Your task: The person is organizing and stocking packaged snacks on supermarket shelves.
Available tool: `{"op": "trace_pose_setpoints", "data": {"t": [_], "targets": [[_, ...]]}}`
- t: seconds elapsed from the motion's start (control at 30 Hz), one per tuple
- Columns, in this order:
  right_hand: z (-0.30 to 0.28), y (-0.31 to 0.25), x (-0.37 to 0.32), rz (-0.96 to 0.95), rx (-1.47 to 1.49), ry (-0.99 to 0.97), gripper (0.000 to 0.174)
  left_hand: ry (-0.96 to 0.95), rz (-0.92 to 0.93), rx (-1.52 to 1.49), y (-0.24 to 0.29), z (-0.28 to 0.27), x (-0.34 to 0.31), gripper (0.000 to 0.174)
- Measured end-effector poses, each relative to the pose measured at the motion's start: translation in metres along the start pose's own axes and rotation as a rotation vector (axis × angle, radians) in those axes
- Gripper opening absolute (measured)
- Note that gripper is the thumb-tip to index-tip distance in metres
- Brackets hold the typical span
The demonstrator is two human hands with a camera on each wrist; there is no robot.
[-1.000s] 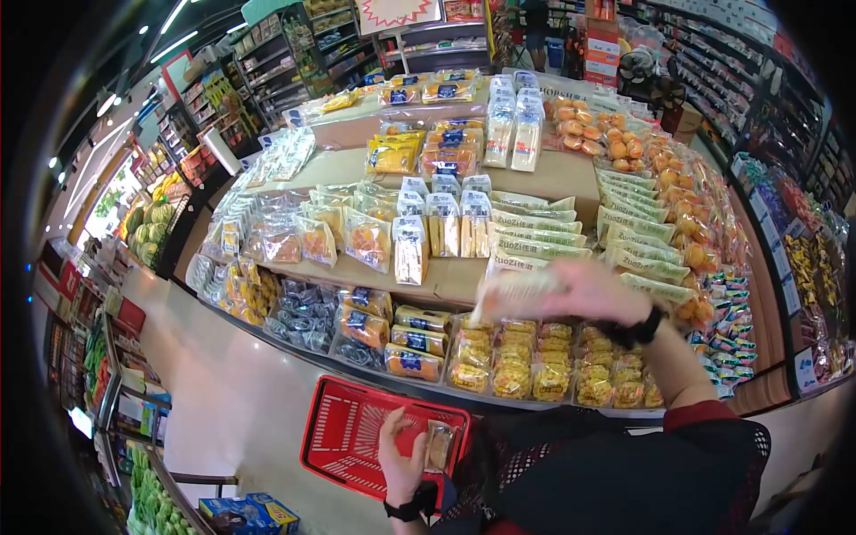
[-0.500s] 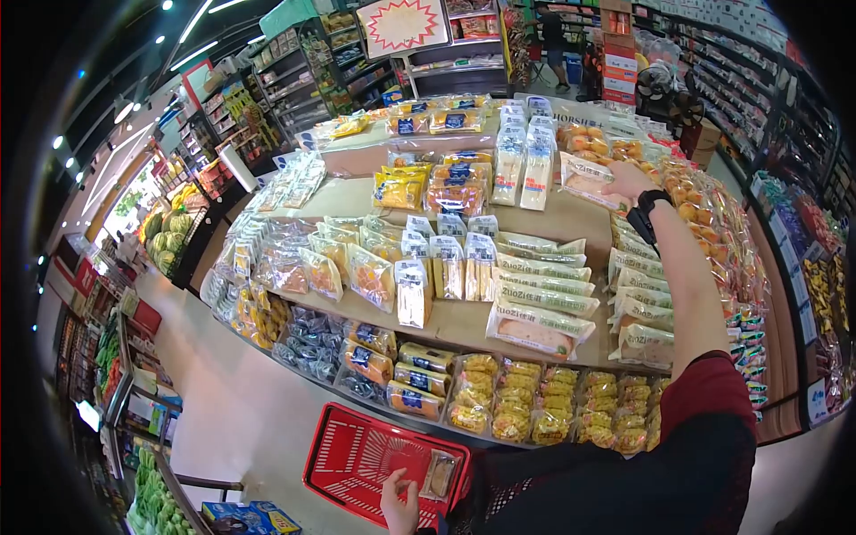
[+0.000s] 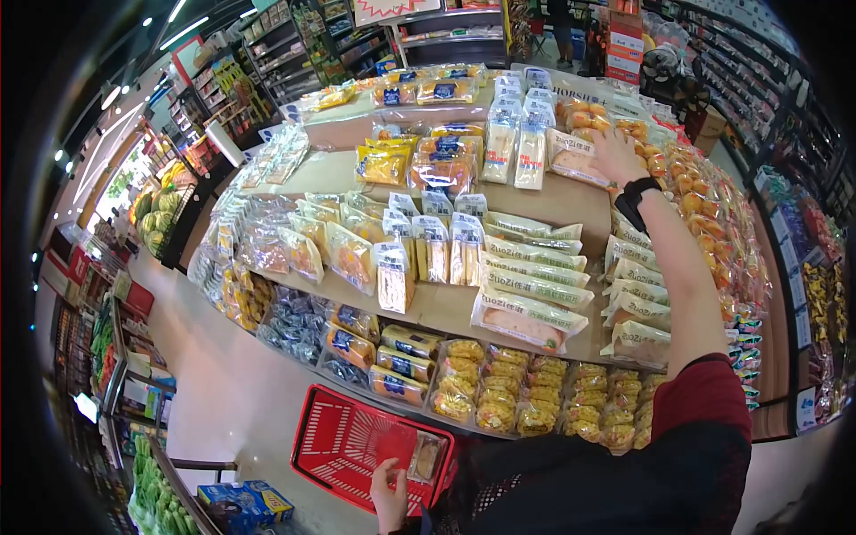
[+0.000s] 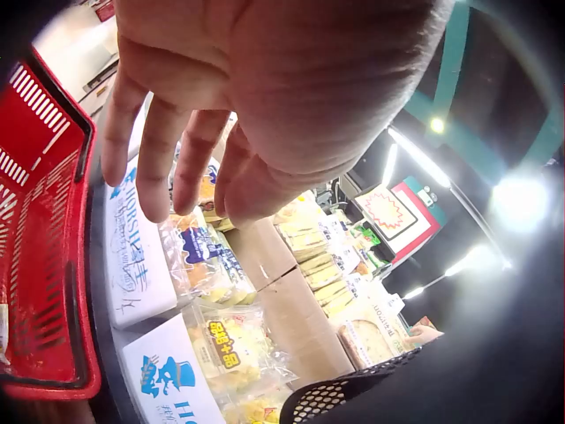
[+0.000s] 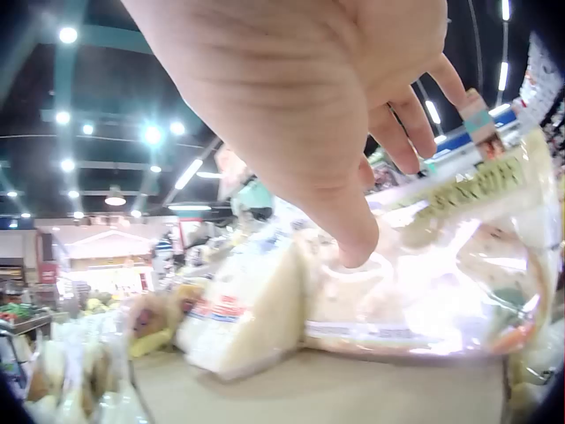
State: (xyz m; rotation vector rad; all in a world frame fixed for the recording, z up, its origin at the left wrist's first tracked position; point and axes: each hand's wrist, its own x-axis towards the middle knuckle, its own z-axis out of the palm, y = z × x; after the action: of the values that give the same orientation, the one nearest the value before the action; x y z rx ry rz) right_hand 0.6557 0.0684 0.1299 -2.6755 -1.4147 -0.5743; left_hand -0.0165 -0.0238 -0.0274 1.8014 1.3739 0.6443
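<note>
My right hand (image 3: 618, 162) reaches to the upper tier of the display, at the right end of a clear ZUOZI bread package (image 3: 571, 157). Its fingers are spread above the package's top edge, while the thumb touches the front of the bread package (image 5: 415, 283) in the right wrist view. That package stands close over the tan shelf, beside white wedge-shaped sandwich packs (image 3: 532, 147). Over the red shopping basket (image 3: 325, 432) hangs my left hand (image 3: 390, 499), loosely bent and holding nothing. A wrapped bread item (image 3: 427, 456) lies at the basket's right end.
Rows of similar ZUOZI packages (image 3: 530, 316) stand on the middle tier. Yellow packs (image 3: 452, 401) fill the front bin along the display edge. Bagged round buns (image 3: 709, 236) lie near my right arm. A blue box (image 3: 245, 504) sits on the floor at lower left.
My right hand has carried the bread package from the front of the display up to the upper tier, then spread its fingers there. The left hand stays over the basket.
</note>
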Motion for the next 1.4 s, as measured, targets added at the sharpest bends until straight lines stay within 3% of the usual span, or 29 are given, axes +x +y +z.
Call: {"op": "trace_pose_setpoints", "data": {"t": [0.07,0.13,0.17,0.2,0.23,0.33,0.37,0.47,0.57,0.6,0.7,0.77,0.8,0.83,0.9,1.07,1.17,1.27,1.3,1.37,1.4], "targets": [[-0.024,-0.022,-0.027,-0.156,-0.018,0.205,0.049,0.066,-0.004,-0.063,-0.012,0.002,0.001,0.023],[-0.058,-0.049,-0.073,-0.470,0.170,0.303,0.039,0.064,-0.126,-0.119,-0.073,0.006,-0.002,0.023],[-0.083,-0.070,-0.101,-0.544,0.303,0.249,0.035,0.066,-0.244,-0.168,-0.103,0.010,0.000,0.022],[-0.097,-0.090,-0.133,-0.614,0.440,0.186,0.031,0.114,-0.222,-0.225,-0.122,0.013,-0.001,0.021],[-0.085,-0.104,-0.165,-0.585,0.662,0.105,0.029,0.151,-0.201,-0.249,-0.138,0.016,-0.001,0.021],[-0.111,-0.146,-0.241,-0.526,0.925,-0.498,0.025,0.136,-0.227,-0.264,-0.226,0.024,-0.004,0.020],[-0.099,-0.156,-0.261,-0.501,1.007,-0.540,0.023,0.140,-0.286,-0.247,-0.252,0.027,-0.004,0.019],[-0.086,-0.189,-0.299,-0.527,1.056,-0.608,0.022,0.134,-0.437,-0.333,-0.305,0.034,-0.009,0.020],[-0.082,-0.216,-0.321,-0.403,1.049,-0.665,0.024,0.101,-0.710,-0.423,-0.311,0.034,-0.010,0.021],[-0.080,-0.222,-0.326,-0.422,1.024,-0.662,0.024,0.005,-0.720,-0.319,-0.338,0.036,-0.012,0.029],[-0.072,-0.234,-0.335,-0.459,0.989,-0.646,0.024,-0.022,-0.804,-0.326,-0.371,0.047,-0.009,0.031],[-0.078,-0.241,-0.338,-0.450,0.941,-0.668,0.024,0.036,-0.757,-0.123,-0.403,0.063,-0.006,0.037],[-0.081,-0.244,-0.340,-0.416,0.910,-0.703,0.025,0.018,-0.781,-0.058,-0.394,0.063,-0.002,0.038],[-0.080,-0.245,-0.344,-0.422,0.912,-0.723,0.025,-0.018,-0.758,0.043,-0.366,0.057,0.003,0.040],[-0.076,-0.246,-0.352,-0.378,0.854,-0.677,0.025,-0.060,-0.771,0.084,-0.386,0.074,0.006,0.052],[-0.076,-0.241,-0.370,-0.346,0.727,-0.668,0.024,-0.280,-0.697,0.212,-0.379,0.097,0.021,0.064],[-0.079,-0.233,-0.380,-0.236,0.682,-0.715,0.023,-0.335,-0.538,0.254,-0.414,0.123,0.024,0.069],[-0.089,-0.232,-0.382,-0.204,0.605,-0.740,0.021,-0.334,-0.551,0.297,-0.433,0.141,0.036,0.071],[-0.089,-0.228,-0.384,-0.222,0.587,-0.726,0.021,-0.426,-0.585,0.326,-0.448,0.144,0.040,0.085],[-0.087,-0.223,-0.388,-0.286,0.563,-0.647,0.021,-0.477,-0.605,0.396,-0.478,0.157,0.044,0.088],[-0.088,-0.221,-0.390,-0.244,0.545,-0.701,0.023,-0.509,-0.642,0.363,-0.483,0.160,0.046,0.089]]}}
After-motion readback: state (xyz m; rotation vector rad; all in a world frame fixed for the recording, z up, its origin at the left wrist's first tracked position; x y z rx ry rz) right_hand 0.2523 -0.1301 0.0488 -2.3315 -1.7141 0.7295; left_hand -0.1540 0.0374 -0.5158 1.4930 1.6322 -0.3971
